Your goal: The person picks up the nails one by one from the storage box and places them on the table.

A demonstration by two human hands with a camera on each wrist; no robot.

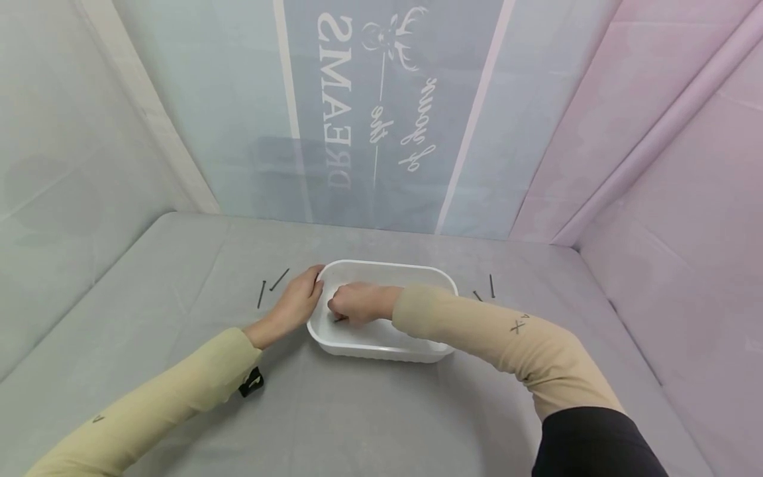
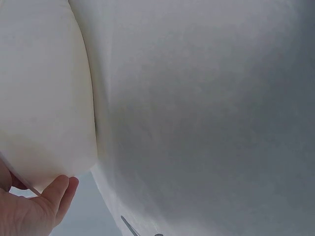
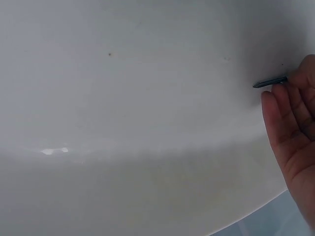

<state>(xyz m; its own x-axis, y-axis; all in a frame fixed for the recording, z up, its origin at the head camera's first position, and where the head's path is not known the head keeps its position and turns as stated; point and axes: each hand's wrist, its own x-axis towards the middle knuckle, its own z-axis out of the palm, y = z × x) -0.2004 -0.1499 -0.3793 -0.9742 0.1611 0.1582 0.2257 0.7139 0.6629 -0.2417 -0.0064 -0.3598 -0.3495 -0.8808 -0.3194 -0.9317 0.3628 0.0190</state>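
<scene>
A white oblong plastic tub [image 1: 384, 351] stands on the grey cloth in the head view. My left hand [image 1: 297, 301] grips its left end at the rim; in the left wrist view the fingers [image 2: 55, 194] lie against the tub's outer wall [image 2: 44, 98]. Inside the tub, my right hand [image 1: 360, 303] is low near the left end. Its thumb and fingers pinch a dark nail [image 3: 269, 82], whose pointed tip sticks out over the white floor of the tub in the right wrist view. The rest of the nail is hidden by the fingers.
Two dark nails [image 1: 261, 294] lie on the cloth left of the tub. To its right lie another nail [image 1: 492, 286] and a second one [image 1: 477, 295], partly hidden by the right sleeve. Fabric walls [image 1: 381, 132] rise behind and at both sides.
</scene>
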